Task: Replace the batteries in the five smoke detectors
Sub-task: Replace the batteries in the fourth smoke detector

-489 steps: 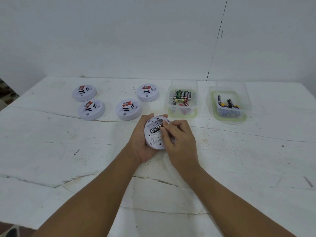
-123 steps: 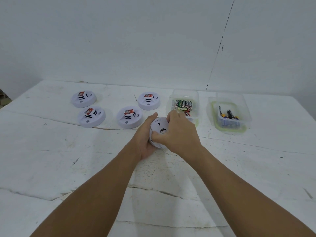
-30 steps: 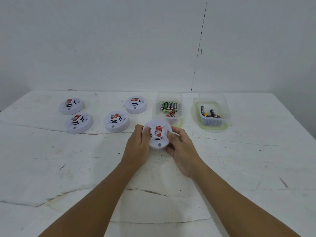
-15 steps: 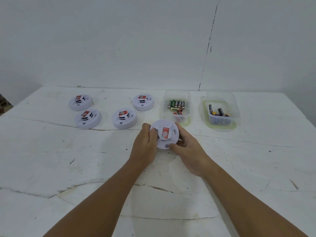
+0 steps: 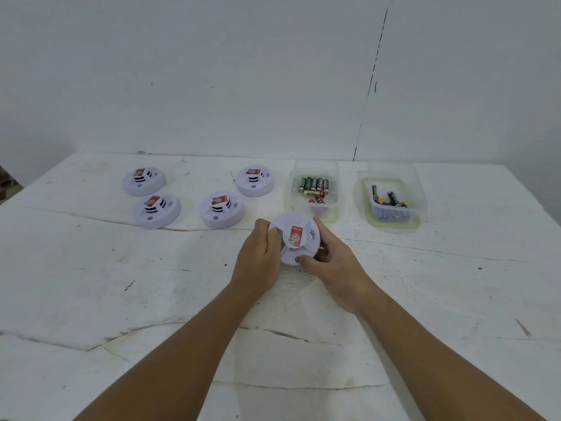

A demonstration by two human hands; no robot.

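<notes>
both hands, left hand and right hand, grip the fifth smoke detector face-up by its rim, low over the bench, just before the clear battery tub.

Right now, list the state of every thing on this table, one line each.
Held smoke detector: face up, gripped by left hand and right hand.
Four other detectors: face up, closed, untouched.
Left container: lidless, holding batteries.
Right container: lidless, holding a jumble of batteries.
</notes>
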